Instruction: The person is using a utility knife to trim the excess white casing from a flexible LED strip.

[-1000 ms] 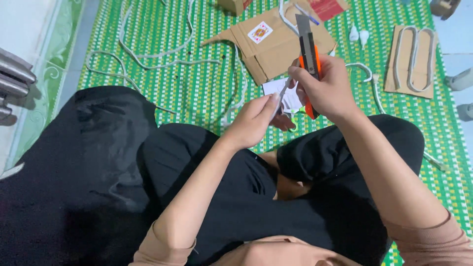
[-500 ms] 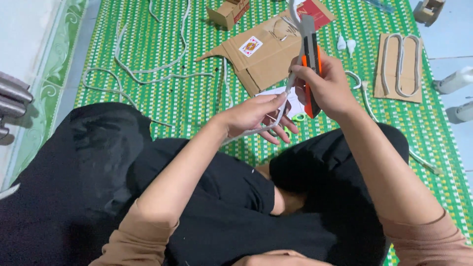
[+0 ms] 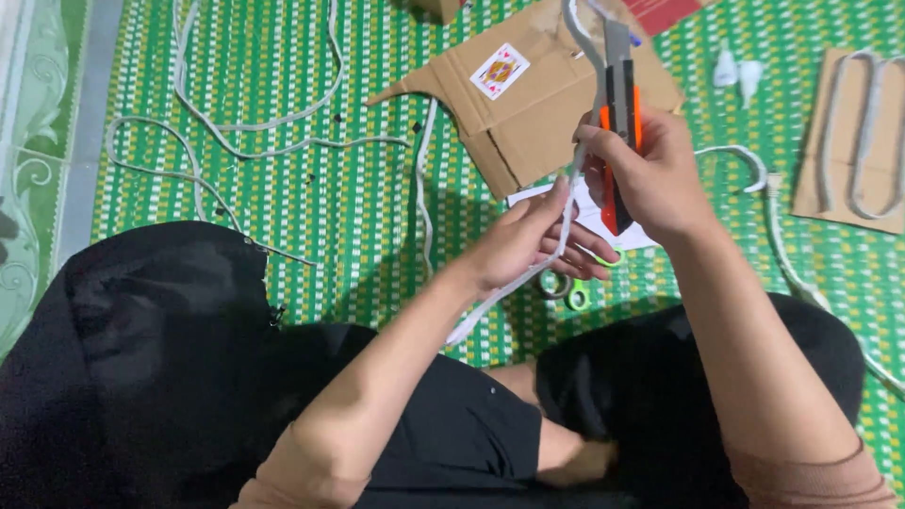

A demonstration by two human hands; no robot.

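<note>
The right hand (image 3: 650,179) is clenched on the orange utility knife (image 3: 619,123); the left hand (image 3: 528,240) pinches the white strip (image 3: 528,283). Keep the strip taut and fingers behind the blade.

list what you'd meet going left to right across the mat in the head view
loose white cord → playing card on the cardboard sheet → left hand → right hand holding the orange utility knife → cardboard piece with bent strips
</note>
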